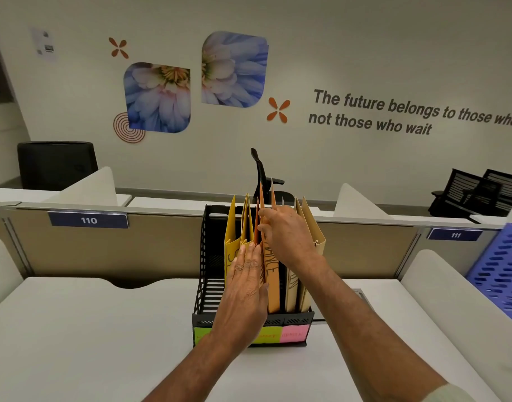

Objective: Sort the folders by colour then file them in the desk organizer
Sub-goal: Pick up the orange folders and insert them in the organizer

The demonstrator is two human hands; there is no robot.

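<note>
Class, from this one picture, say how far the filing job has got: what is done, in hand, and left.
Done: yellow folders, orange folders and beige folders stand grouped by colour in the black organizer. In hand: the right hand grips the orange folders' tops while the left hand presses flat against the yellow ones. Left: settling the orange group; no loose folders show on the desk.

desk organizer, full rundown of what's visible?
The desk organizer is black, plastic-looking, with slotted, perforated walls and floor. It stands upright on the white desk, against the partition. Its leftmost slot is empty; yellow folders, orange folders and beige folders stand in the others. Green, yellow and pink sticky labels line its front. The left hand presses the folders; the right hand reaches between them.
</note>
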